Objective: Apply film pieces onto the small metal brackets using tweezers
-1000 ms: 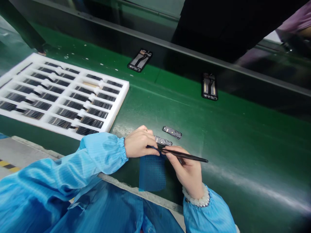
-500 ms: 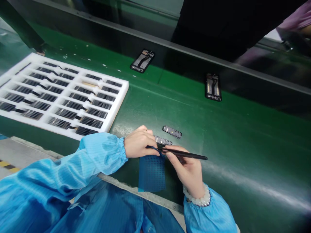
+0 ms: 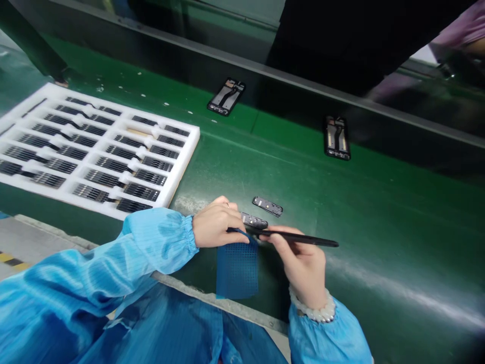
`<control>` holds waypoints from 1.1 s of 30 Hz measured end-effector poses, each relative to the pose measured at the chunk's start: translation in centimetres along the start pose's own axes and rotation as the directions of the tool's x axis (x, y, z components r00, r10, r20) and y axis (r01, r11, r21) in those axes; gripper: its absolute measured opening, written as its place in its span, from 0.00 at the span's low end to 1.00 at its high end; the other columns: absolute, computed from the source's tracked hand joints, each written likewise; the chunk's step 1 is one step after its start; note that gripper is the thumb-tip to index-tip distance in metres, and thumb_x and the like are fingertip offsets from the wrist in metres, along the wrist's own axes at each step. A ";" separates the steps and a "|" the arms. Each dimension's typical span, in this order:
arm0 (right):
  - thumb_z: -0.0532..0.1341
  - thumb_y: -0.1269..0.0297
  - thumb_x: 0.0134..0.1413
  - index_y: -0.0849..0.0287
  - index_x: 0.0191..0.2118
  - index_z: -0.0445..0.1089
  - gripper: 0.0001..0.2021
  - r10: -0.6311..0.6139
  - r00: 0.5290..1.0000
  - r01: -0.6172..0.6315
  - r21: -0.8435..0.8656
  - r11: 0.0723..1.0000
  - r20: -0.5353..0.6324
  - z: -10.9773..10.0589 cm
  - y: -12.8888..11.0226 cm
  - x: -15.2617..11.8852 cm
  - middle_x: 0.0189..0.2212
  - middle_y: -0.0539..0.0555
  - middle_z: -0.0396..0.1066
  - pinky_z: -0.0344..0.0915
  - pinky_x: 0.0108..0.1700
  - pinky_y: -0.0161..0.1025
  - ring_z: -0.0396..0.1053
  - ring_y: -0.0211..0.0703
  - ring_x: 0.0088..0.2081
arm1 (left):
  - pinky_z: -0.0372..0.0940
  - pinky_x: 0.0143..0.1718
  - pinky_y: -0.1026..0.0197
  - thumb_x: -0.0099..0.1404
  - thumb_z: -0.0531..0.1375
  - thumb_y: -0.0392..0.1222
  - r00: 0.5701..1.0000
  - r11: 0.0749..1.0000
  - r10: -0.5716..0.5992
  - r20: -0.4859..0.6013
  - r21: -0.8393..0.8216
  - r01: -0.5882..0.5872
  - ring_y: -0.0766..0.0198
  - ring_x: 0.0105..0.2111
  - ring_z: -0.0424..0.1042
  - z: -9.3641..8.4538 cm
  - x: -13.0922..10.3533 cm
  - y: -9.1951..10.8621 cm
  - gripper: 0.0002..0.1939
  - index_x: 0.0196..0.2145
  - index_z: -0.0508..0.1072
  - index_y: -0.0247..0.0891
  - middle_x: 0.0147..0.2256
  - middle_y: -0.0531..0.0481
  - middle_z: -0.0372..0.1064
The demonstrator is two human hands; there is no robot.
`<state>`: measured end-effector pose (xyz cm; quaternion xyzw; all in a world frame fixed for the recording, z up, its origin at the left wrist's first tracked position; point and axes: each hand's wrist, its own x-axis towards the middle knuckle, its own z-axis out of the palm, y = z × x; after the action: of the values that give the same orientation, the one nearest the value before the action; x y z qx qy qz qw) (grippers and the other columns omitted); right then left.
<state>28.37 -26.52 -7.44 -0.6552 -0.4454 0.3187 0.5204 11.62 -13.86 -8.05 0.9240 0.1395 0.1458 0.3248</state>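
My left hand is closed on the curled top edge of a blue sheet dotted with rows of small marks. The sheet's lower part lies flat by the table's front edge. Between the fingers of my right hand are slim black tweezers, pointing left toward the sheet's curled edge; their tips are hard to make out. Just beyond my fingers lies a narrow black phone part, its left end hidden by my left hand. A similar black phone part rests a little behind it.
A white foam tray with rows of dark flat parts stands on the green table at left. Two opened phone bodies, one at back centre and another farther right, lie near a raised dark ledge.
My right hand has shifted right with the tweezers, drawing their tips away from the sheet's top edge. My left hand keeps its place on the blue sheet.
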 end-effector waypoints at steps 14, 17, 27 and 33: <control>0.66 0.56 0.46 0.62 0.34 0.75 0.14 0.283 0.944 -0.267 0.112 0.957 -0.170 -0.5 1.9 1.0 0.25 0.55 0.77 0.74 0.34 0.40 0.76 0.44 0.29 | 0.48 0.45 0.57 0.65 0.57 0.44 0.990 0.979 0.137 -0.031 0.157 -0.130 0.62 0.45 0.67 0.3 -0.3 -0.1 0.10 0.29 0.72 0.38 0.44 0.55 0.74; 0.66 0.56 0.46 0.62 0.34 0.75 0.14 0.293 0.943 -0.279 0.107 0.954 -0.156 -0.4 1.9 1.1 0.25 0.55 0.77 0.74 0.35 0.40 0.76 0.44 0.29 | 0.48 0.44 0.57 0.65 0.57 0.43 0.989 0.979 0.144 -0.041 0.154 -0.136 0.62 0.45 0.67 0.2 -0.3 -0.1 0.10 0.28 0.72 0.38 0.43 0.55 0.74; 0.66 0.55 0.46 0.61 0.35 0.75 0.14 0.314 0.938 -0.300 0.104 0.948 -0.148 -0.4 2.2 1.1 0.26 0.55 0.77 0.73 0.36 0.41 0.76 0.44 0.30 | 0.48 0.44 0.57 0.65 0.57 0.43 0.989 0.979 0.139 -0.044 0.157 -0.131 0.62 0.45 0.67 0.1 -0.2 0.1 0.10 0.28 0.72 0.38 0.43 0.55 0.74; 0.66 0.56 0.46 0.61 0.34 0.75 0.14 0.293 0.944 -0.281 0.093 0.955 -0.152 -0.3 2.1 1.1 0.27 0.55 0.77 0.73 0.36 0.41 0.76 0.44 0.30 | 0.48 0.44 0.57 0.65 0.57 0.43 0.989 0.979 0.139 -0.041 0.155 -0.131 0.62 0.45 0.67 0.2 -0.2 0.0 0.10 0.28 0.73 0.37 0.43 0.55 0.74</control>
<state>29.66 -25.74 -9.35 -0.7184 -0.2894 0.3513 0.5261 11.47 -14.01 -8.25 0.9494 0.0955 0.1802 0.2390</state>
